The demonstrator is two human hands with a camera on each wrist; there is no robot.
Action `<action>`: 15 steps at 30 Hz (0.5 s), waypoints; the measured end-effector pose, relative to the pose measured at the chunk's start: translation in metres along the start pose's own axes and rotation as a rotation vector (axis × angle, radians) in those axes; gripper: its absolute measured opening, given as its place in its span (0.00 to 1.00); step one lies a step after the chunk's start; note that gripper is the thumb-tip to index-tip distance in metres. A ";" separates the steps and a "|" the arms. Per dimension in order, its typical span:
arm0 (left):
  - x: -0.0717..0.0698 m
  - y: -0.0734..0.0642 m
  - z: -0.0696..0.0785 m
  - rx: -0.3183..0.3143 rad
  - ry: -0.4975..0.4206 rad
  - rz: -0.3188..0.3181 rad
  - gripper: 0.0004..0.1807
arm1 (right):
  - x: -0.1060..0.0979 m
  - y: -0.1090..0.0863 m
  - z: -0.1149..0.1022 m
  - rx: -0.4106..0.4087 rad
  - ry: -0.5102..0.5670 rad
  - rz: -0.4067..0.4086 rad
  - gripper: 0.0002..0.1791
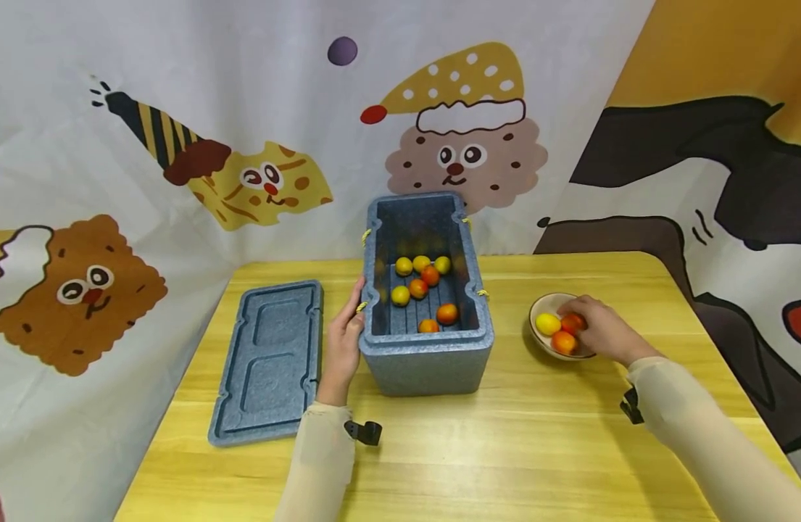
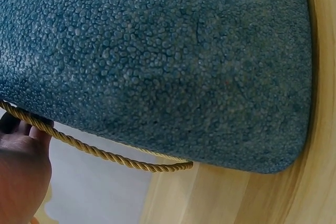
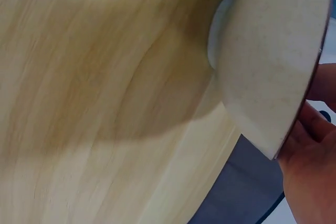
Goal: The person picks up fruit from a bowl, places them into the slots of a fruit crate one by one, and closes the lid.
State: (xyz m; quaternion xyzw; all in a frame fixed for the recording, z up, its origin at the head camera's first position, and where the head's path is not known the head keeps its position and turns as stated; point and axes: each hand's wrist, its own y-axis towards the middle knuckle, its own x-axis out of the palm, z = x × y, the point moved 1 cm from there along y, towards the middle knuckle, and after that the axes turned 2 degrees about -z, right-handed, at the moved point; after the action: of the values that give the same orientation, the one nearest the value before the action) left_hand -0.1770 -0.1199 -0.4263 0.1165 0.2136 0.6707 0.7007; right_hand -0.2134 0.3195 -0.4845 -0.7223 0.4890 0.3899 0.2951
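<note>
A grey-blue foam box stands lidless on the table with several small yellow and orange-red fruits inside. My left hand rests along its left wall, fingers fairly straight, thumb near the rim. The left wrist view has this hand beside a gold rope that hangs at the box's side. Over at the right, my right hand reaches over the rim of a cream bowl, its fingertips around an orange-red fruit. One yellow fruit and another orange fruit lie in the bowl beside it.
The box's grey-blue lid lies flat on the wooden table, left of the box. A printed cloth with cartoon faces hangs close behind the table's far edge. Dark straps sit on both sleeves.
</note>
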 end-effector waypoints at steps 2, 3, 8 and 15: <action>0.000 0.000 0.000 0.000 -0.003 -0.002 0.28 | 0.001 0.001 -0.001 0.002 -0.024 -0.009 0.20; 0.000 0.000 0.000 0.001 -0.004 -0.003 0.28 | 0.002 0.001 -0.001 0.005 -0.038 -0.016 0.20; -0.001 0.000 -0.001 0.005 -0.017 -0.008 0.28 | 0.006 0.001 -0.002 0.021 -0.091 -0.021 0.19; 0.000 0.001 -0.002 0.006 -0.025 -0.002 0.27 | 0.007 0.000 -0.001 0.012 -0.108 -0.020 0.20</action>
State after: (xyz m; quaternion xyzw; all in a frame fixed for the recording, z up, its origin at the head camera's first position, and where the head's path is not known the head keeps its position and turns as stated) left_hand -0.1784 -0.1205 -0.4277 0.1265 0.2069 0.6678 0.7037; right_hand -0.2113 0.3151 -0.4898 -0.7032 0.4674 0.4226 0.3292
